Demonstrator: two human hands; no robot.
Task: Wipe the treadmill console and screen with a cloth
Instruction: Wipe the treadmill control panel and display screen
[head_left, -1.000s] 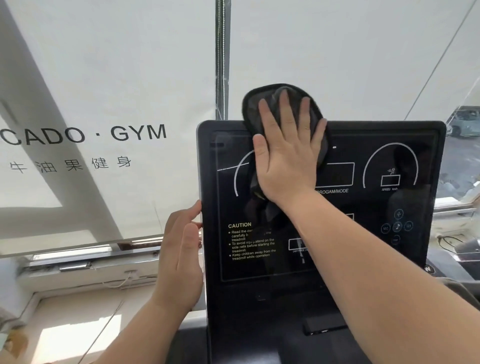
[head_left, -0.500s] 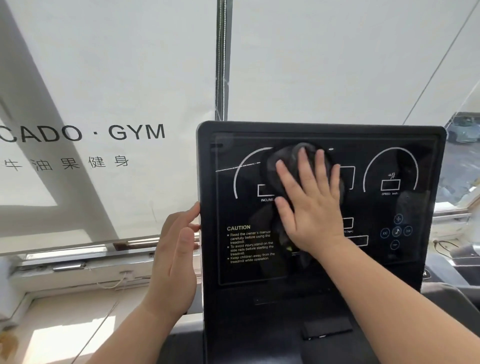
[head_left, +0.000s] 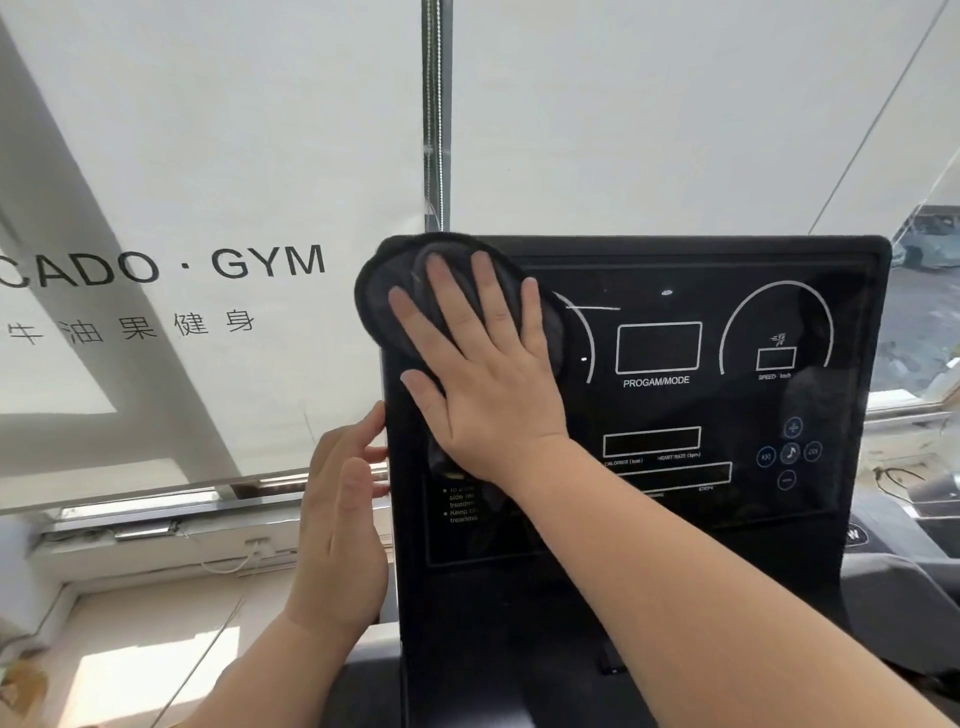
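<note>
My left hand (head_left: 340, 525) rests loosely curled against the left edge of the console (head_left: 675, 587), fingertips touching, gripping nothing. My right hand (head_left: 480, 364) lies flat, fingers spread, pressing the dark cloth (head_left: 384, 296) onto the screen's (head_left: 660, 405) far-left corner.

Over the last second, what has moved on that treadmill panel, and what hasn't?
The right hand, pressing the dark cloth flat, swept from the top edge down to the middle of the screen, then up and left to the console's top left corner, where the cloth overhangs the edge. Nothing was picked up or released. The left hand stayed braced on the console's left edge, and the console did not shift.
</note>
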